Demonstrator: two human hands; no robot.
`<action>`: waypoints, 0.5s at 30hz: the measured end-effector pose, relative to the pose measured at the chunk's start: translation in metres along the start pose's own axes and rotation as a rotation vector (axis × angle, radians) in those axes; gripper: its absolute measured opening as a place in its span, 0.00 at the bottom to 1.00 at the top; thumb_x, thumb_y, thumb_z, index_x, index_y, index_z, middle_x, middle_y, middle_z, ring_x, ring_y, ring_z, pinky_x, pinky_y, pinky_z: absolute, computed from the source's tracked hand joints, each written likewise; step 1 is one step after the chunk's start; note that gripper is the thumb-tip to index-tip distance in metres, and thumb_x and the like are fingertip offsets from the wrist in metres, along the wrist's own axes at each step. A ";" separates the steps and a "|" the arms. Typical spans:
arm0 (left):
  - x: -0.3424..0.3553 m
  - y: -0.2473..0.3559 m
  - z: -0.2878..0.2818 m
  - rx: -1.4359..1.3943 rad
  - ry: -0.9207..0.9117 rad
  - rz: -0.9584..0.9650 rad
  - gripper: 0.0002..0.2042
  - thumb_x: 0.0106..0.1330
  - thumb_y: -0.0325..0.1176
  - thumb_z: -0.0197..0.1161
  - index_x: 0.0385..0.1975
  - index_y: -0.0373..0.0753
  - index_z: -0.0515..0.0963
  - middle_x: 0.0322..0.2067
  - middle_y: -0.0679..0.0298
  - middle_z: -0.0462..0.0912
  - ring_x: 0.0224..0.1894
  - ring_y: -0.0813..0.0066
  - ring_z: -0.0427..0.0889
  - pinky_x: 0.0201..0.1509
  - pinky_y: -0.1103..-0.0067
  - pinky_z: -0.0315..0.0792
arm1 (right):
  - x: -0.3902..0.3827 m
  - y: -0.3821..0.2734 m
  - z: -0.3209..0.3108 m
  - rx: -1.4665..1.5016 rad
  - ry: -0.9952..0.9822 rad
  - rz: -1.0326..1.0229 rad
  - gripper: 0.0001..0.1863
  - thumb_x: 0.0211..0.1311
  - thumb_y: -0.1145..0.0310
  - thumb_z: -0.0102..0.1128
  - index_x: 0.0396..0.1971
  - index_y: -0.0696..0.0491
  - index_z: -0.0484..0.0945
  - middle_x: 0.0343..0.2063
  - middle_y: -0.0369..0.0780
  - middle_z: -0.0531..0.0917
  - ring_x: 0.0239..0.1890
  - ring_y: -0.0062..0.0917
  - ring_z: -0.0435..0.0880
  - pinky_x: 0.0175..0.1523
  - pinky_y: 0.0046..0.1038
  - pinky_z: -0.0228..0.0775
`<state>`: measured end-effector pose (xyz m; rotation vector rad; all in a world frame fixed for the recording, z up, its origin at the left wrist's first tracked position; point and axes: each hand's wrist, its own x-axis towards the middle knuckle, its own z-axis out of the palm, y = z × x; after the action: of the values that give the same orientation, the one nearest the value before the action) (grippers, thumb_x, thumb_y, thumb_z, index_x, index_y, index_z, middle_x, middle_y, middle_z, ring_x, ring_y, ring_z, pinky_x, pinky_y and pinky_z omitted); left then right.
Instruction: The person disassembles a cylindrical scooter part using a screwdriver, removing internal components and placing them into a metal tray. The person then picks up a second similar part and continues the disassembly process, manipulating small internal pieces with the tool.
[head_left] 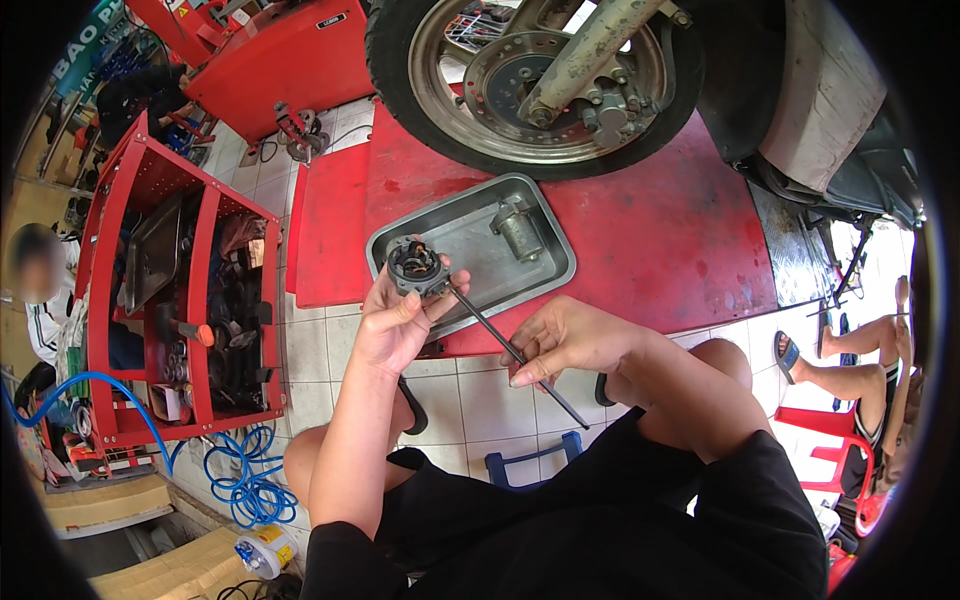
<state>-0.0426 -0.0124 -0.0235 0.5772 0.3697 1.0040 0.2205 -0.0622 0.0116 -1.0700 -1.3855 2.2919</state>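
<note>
A red platform spreads out ahead of the fingers of both hands, and well to their left stands a red shelved tool cart. Farther ahead of the fingers, over the platform's far part, is a motorcycle front wheel with its brake disc. Just beyond the left fingertips, a grey metal tray lies on the platform's near edge. A coiled blue hose sits on the tiles, left of and behind the left fingers.

The left hand is raised, its fingers curled round the part it grips; the right hand pinches a slim dark rod between thumb and fingers. The rod slants from below the right fingers up to the housing's side by the left fingertips; whether it engages anything there I cannot tell. Ahead of the right fingers, a cylindrical metal casing lies in the tray. Held up in the left fingers is a round, open metal housing with copper-coloured pieces inside.
</note>
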 end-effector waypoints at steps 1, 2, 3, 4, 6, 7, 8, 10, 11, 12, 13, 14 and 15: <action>0.000 0.000 0.000 -0.003 0.000 -0.001 0.35 0.57 0.26 0.72 0.65 0.40 0.62 0.55 0.52 0.76 0.60 0.42 0.75 0.66 0.56 0.71 | 0.002 0.003 -0.002 -0.018 -0.004 -0.006 0.21 0.56 0.69 0.73 0.46 0.66 0.79 0.28 0.41 0.85 0.31 0.22 0.84 0.37 0.22 0.78; 0.001 0.000 0.000 -0.005 0.000 -0.001 0.35 0.57 0.26 0.72 0.65 0.40 0.62 0.55 0.52 0.76 0.60 0.42 0.75 0.65 0.57 0.72 | 0.002 0.004 -0.003 -0.035 -0.008 -0.012 0.21 0.56 0.68 0.73 0.45 0.66 0.80 0.27 0.40 0.85 0.30 0.21 0.84 0.36 0.21 0.78; 0.000 0.000 0.000 -0.008 0.002 -0.001 0.36 0.57 0.26 0.72 0.65 0.40 0.61 0.55 0.51 0.76 0.59 0.42 0.75 0.65 0.57 0.72 | 0.002 0.004 -0.002 -0.027 -0.004 -0.016 0.22 0.57 0.66 0.73 0.44 0.65 0.80 0.27 0.39 0.84 0.30 0.21 0.83 0.35 0.21 0.75; 0.000 0.001 -0.001 -0.008 0.004 0.000 0.36 0.56 0.26 0.72 0.65 0.40 0.61 0.55 0.51 0.75 0.59 0.42 0.75 0.65 0.57 0.72 | 0.001 0.003 -0.001 -0.019 0.000 -0.019 0.22 0.57 0.63 0.73 0.44 0.65 0.80 0.26 0.38 0.83 0.29 0.20 0.82 0.34 0.21 0.73; 0.001 0.002 -0.001 -0.009 0.006 0.004 0.36 0.56 0.26 0.72 0.65 0.40 0.62 0.55 0.51 0.75 0.59 0.43 0.76 0.65 0.58 0.73 | 0.001 0.002 0.000 0.018 -0.005 -0.015 0.22 0.59 0.61 0.71 0.45 0.64 0.80 0.26 0.38 0.83 0.30 0.20 0.82 0.35 0.22 0.72; 0.001 0.002 -0.001 -0.009 0.008 0.005 0.36 0.56 0.25 0.72 0.65 0.40 0.62 0.54 0.51 0.75 0.59 0.43 0.76 0.65 0.57 0.73 | 0.000 0.002 0.000 0.046 -0.013 -0.008 0.22 0.61 0.61 0.69 0.46 0.64 0.79 0.26 0.38 0.83 0.30 0.21 0.83 0.36 0.22 0.73; 0.001 0.002 0.000 -0.009 0.010 0.006 0.36 0.56 0.25 0.73 0.64 0.40 0.62 0.54 0.51 0.75 0.59 0.42 0.76 0.65 0.57 0.72 | -0.001 0.001 0.000 0.074 -0.022 -0.001 0.22 0.63 0.61 0.67 0.47 0.65 0.79 0.27 0.39 0.83 0.31 0.21 0.84 0.38 0.22 0.74; 0.001 0.002 0.001 0.000 0.015 0.003 0.36 0.55 0.25 0.73 0.64 0.41 0.62 0.54 0.51 0.76 0.59 0.42 0.76 0.65 0.55 0.72 | -0.002 -0.002 0.002 0.154 -0.046 0.012 0.21 0.66 0.63 0.64 0.50 0.65 0.77 0.34 0.42 0.84 0.35 0.23 0.85 0.42 0.27 0.78; 0.001 0.001 0.002 0.008 0.017 -0.002 0.36 0.55 0.26 0.73 0.64 0.41 0.62 0.54 0.51 0.76 0.58 0.42 0.76 0.65 0.55 0.72 | -0.004 -0.004 0.004 0.194 -0.057 0.018 0.21 0.67 0.64 0.62 0.51 0.65 0.77 0.38 0.44 0.85 0.37 0.24 0.85 0.44 0.29 0.80; 0.001 0.001 0.003 0.017 0.021 -0.006 0.36 0.54 0.26 0.74 0.64 0.41 0.62 0.54 0.51 0.76 0.58 0.42 0.76 0.65 0.54 0.71 | -0.005 -0.005 0.004 0.196 -0.068 0.018 0.22 0.66 0.64 0.63 0.53 0.66 0.75 0.35 0.43 0.85 0.37 0.25 0.86 0.45 0.28 0.79; 0.000 0.000 0.003 0.026 0.018 -0.021 0.36 0.54 0.26 0.74 0.63 0.41 0.63 0.54 0.50 0.76 0.58 0.42 0.76 0.65 0.54 0.71 | -0.006 -0.007 0.005 0.199 -0.079 0.017 0.24 0.66 0.64 0.64 0.55 0.66 0.74 0.31 0.43 0.85 0.36 0.25 0.86 0.45 0.27 0.79; -0.001 0.000 0.004 0.035 0.016 -0.036 0.36 0.54 0.26 0.74 0.63 0.41 0.63 0.54 0.50 0.76 0.58 0.42 0.76 0.65 0.53 0.71 | -0.006 -0.008 0.005 0.201 -0.090 0.017 0.26 0.65 0.65 0.65 0.56 0.66 0.72 0.28 0.42 0.84 0.36 0.26 0.87 0.46 0.26 0.78; -0.001 0.000 0.005 0.044 0.012 -0.052 0.36 0.53 0.26 0.75 0.63 0.41 0.63 0.53 0.50 0.76 0.58 0.42 0.76 0.65 0.53 0.70 | -0.007 -0.010 0.004 0.138 -0.084 0.024 0.26 0.64 0.65 0.65 0.56 0.66 0.73 0.28 0.42 0.84 0.36 0.26 0.86 0.45 0.26 0.78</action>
<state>-0.0408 -0.0149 -0.0194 0.5985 0.4164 0.9520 0.2210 -0.0637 0.0250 -0.9642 -1.2288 2.4352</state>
